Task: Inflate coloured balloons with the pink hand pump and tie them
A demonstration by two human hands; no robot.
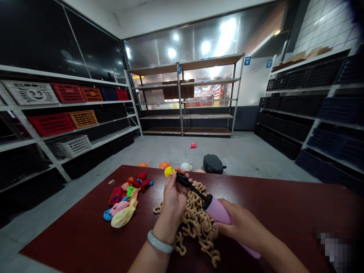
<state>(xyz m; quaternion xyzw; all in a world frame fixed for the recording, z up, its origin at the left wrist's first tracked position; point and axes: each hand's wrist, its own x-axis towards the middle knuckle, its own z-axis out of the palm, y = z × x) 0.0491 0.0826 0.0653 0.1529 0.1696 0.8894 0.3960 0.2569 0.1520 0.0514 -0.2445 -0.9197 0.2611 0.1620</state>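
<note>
My left hand [176, 193], with a pale bangle on its wrist, holds the black nozzle end of a hand pump and pinches a small yellow balloon [168, 171] at its tip. The pink body of the pump [218, 211] is gripped by my right hand [241, 220]. Beneath the pump, a heap of tan chain links [196, 223] lies on the dark red table [85, 212]. To the left is a pile of limp balloons [123, 214] in yellow, pink, red, green and blue.
Beyond the table's far edge, orange balloons [164, 165], a white balloon [185, 167] and a dark bag [213, 163] are on the floor. A small pink object [193, 145] lies farther off. Shelves with crates [65, 93] stand left and right; bare shelves [207, 132] stand behind.
</note>
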